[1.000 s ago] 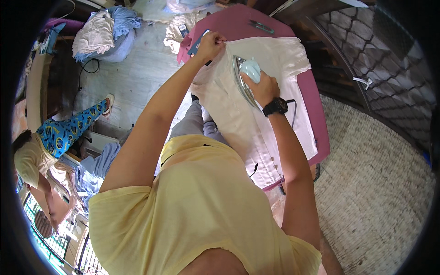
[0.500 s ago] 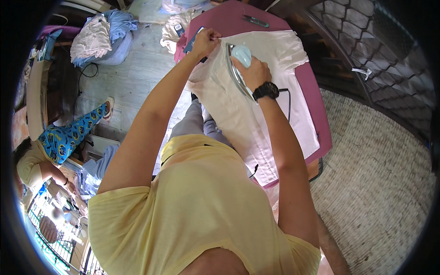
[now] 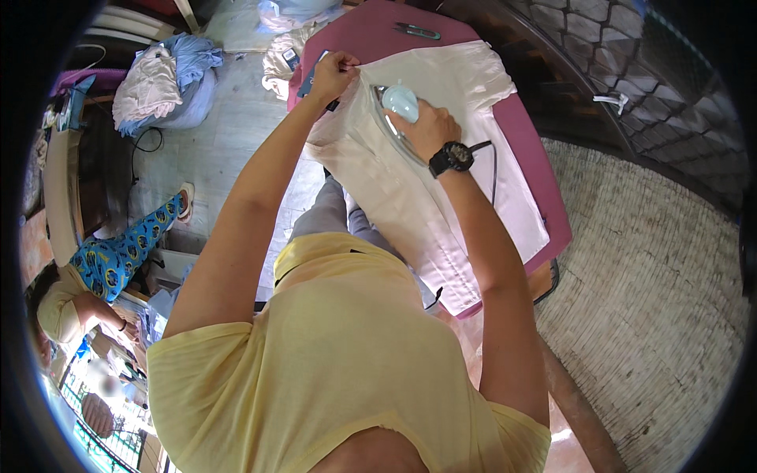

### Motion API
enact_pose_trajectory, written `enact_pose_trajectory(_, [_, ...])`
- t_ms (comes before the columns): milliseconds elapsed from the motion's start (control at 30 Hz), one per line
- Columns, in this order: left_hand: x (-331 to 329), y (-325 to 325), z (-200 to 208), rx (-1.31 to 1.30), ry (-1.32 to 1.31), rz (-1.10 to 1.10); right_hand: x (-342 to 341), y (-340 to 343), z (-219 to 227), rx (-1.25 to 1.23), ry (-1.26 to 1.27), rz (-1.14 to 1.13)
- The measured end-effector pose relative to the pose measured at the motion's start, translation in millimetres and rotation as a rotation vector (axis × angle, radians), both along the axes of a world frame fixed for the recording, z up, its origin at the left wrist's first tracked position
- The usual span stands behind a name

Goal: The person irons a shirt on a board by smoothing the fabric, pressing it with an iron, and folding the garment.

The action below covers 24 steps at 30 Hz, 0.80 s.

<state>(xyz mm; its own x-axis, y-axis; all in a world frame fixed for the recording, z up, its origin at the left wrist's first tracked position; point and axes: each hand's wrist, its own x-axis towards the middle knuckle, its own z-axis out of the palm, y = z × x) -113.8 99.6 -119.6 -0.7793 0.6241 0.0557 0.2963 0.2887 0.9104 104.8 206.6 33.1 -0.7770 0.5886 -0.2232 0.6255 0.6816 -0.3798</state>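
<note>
My right hand (image 3: 430,130), with a black watch on its wrist, is closed round the handle of a pale blue and white clothes iron (image 3: 400,102). The soleplate lies on a cream-pink shirt (image 3: 441,205) spread over a maroon ironing board (image 3: 532,158). At the shirt's upper left edge, my left hand (image 3: 334,76) pinches the fabric between its fingers. A dark blue flat piece (image 3: 308,82) shows partly beneath that hand. Thread snips (image 3: 418,31) rest on the board's far end.
Beyond the board's left side is a cream cloth (image 3: 277,75) with a small phone (image 3: 291,58). A cloth heap (image 3: 154,91) lies on the floor at far left. Another person (image 3: 71,307) sits at lower left. A dark metal grille (image 3: 607,63) stands at right, beside a woven mat (image 3: 639,260).
The iron has slid slightly back toward me over the shirt in my right hand. My left hand keeps its pinch on the shirt edge. The whole view has shifted a little.
</note>
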Motion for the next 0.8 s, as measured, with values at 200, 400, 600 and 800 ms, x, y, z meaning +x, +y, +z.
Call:
enact_pose_trajectory(200, [3.7,-1.0,5.8,-0.02,-0.025,0.014,42.7,57.8,6.5,-0.121,-0.119,-0.226])
enact_pose_trajectory(400, [4.3,-1.6,3.4,-0.011,-0.018,0.012,-14.6,58.3,-14.7,-0.061,0.045,-0.205])
enact_pose_trajectory(600, [6.7,-2.6,5.6,-0.05,-0.009,0.02,-5.4,46.5,-3.3,-0.112,-0.029,-0.241])
enact_pose_trajectory(800, [5.8,-0.3,11.1,-0.085,-0.06,0.028,-26.0,50.0,14.1,-0.093,-0.1,-0.157])
